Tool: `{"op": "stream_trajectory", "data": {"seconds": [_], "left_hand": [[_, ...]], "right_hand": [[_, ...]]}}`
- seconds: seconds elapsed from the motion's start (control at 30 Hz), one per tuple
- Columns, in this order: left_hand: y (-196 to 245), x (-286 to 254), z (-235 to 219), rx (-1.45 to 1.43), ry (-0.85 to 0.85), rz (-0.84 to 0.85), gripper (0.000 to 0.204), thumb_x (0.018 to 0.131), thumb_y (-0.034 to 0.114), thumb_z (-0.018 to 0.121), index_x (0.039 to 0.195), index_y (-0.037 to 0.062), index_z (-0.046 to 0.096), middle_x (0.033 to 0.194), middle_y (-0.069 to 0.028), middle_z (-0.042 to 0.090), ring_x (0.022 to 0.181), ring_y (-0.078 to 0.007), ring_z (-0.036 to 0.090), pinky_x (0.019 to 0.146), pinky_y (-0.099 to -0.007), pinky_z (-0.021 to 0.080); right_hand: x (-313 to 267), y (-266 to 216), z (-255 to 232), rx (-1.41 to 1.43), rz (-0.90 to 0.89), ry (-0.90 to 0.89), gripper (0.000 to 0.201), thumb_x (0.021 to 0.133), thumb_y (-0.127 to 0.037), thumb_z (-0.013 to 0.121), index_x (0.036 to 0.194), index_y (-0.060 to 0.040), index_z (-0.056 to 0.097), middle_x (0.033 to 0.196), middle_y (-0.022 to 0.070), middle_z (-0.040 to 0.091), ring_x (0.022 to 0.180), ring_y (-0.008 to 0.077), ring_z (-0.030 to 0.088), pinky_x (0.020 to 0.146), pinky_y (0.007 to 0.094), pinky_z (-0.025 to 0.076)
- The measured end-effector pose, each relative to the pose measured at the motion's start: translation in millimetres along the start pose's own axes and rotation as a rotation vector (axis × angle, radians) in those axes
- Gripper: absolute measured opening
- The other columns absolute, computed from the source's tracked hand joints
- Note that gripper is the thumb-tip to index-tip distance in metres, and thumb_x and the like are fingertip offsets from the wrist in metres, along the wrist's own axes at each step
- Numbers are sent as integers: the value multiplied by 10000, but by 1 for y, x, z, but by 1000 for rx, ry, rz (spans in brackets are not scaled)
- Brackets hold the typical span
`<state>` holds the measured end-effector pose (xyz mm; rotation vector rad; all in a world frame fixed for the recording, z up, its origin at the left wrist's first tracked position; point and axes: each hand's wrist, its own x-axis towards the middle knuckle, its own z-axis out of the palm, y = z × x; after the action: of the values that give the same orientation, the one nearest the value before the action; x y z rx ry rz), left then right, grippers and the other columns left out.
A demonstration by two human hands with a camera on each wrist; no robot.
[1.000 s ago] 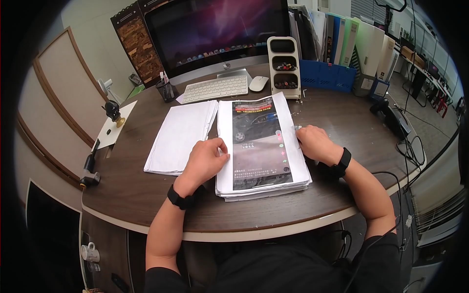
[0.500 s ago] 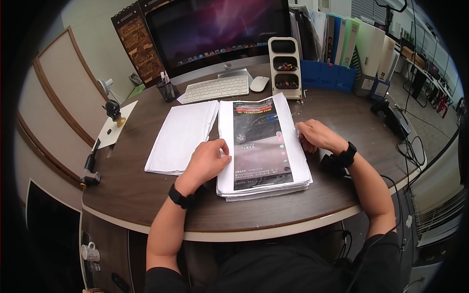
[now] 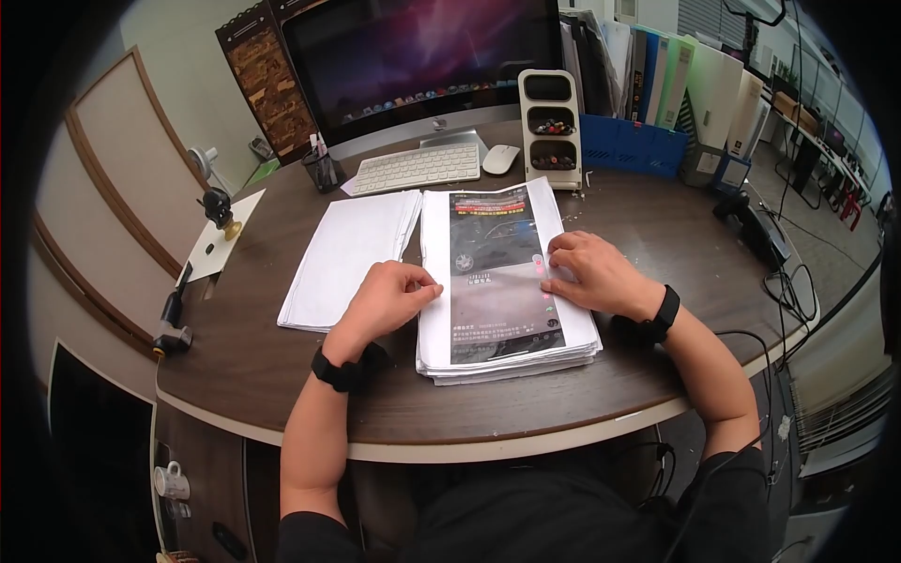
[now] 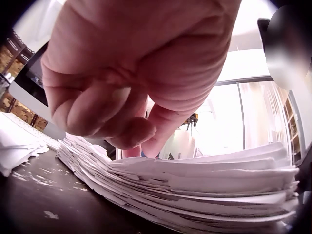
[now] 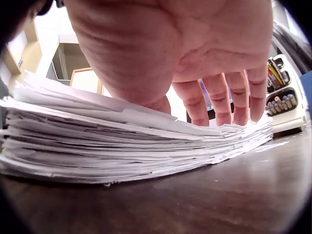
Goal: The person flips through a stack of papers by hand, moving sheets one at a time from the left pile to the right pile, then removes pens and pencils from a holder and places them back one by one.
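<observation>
A thick stack of paper (image 3: 432, 357) lies in front of me, topped by a sheet (image 3: 493, 267) printed with a dark phone-screen picture of a car. My left hand (image 3: 387, 298) is at its left side, thumb and index tips close together on the white margin. Its other fingers curl under in the left wrist view, and I cannot tell whether the tips pinch the sheet. Across the right margin lies my right hand (image 3: 605, 277), its fingers (image 5: 220, 100) stretched straight over the stack and thumb spread apart. Left of the stack is a pile of blank-faced sheets (image 3: 343, 258).
Behind the paper stand a keyboard (image 3: 413, 169), a mouse (image 3: 500, 159), a monitor (image 3: 432, 66) and a holder (image 3: 550, 131) with pens. Binders (image 3: 709, 89) and a blue file box (image 3: 633, 145) fill the back right. A desk phone (image 3: 751, 230) sits at the right edge.
My right hand has moved left from the stack's right edge onto the printed sheet, its fingers now spread. The left hand stays by the left margin, its thumb and index tips closer together.
</observation>
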<state>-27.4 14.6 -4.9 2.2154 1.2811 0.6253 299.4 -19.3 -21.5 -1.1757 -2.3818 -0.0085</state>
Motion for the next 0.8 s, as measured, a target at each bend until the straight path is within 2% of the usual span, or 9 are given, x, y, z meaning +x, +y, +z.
{"op": "stream_trajectory", "data": {"seconds": [0.1,0.2,0.27,0.3,0.33,0.4,0.43,0.5,0.8], "left_hand": [[3,0,-7,-37,-41,-89,233,854,210,707,897,-16,747,678,-146,675,595,-208,626,593,-322,490],[-8,3,-11,-101,12,-62,219,864,189,704,887,-25,743,685,-147,681,575,-184,612,586,-311,485],[-16,4,-13,19,219,15,203,873,170,705,906,-27,740,622,-69,648,568,-89,537,536,-280,429],[-23,6,-14,183,295,7,234,859,207,710,900,-21,739,661,-133,672,591,-196,628,571,-337,479],[-31,7,-14,184,294,8,234,859,207,710,900,-21,739,661,-133,672,591,-196,628,571,-337,479],[-39,5,-13,569,453,57,316,832,285,727,865,-29,729,741,-212,685,711,-346,681,656,-424,522],[-41,4,-13,570,454,58,316,832,285,727,865,-29,729,741,-212,685,711,-346,681,656,-424,522],[-35,1,-14,659,233,-192,333,802,277,759,800,-51,705,795,-240,687,763,-417,674,704,-465,535],[-27,-1,-13,651,141,-230,391,795,316,780,776,-65,695,783,-262,680,773,-422,678,723,-470,536]], "right_hand": [[0,-2,-1,-14,-7,-14,329,861,-300,706,830,26,672,987,160,644,950,348,611,859,436,497],[-2,-2,1,-34,-28,-8,320,871,-291,696,834,25,664,994,159,636,954,345,609,850,438,502],[-2,-3,1,-33,-23,-13,314,874,-286,692,834,24,661,993,158,633,955,344,609,846,437,503],[-2,-4,1,-33,-21,-20,309,877,-280,688,834,24,657,992,157,630,956,343,608,841,436,505],[-2,-6,0,-32,-20,-19,309,877,-280,688,834,24,657,992,157,630,956,343,608,841,436,505],[-2,-8,-3,-41,35,-103,289,892,-257,669,896,32,646,1094,181,631,1012,364,606,867,436,510],[-2,-8,-2,-41,35,-102,289,892,-257,669,896,32,646,1094,181,631,1012,364,606,867,436,510],[-2,-8,-1,-59,34,-99,286,890,-255,670,890,30,643,1092,176,630,1009,357,607,850,436,517],[-3,-9,-1,-57,21,-85,274,896,-246,664,871,25,629,1065,164,623,999,346,606,836,431,518]]}}
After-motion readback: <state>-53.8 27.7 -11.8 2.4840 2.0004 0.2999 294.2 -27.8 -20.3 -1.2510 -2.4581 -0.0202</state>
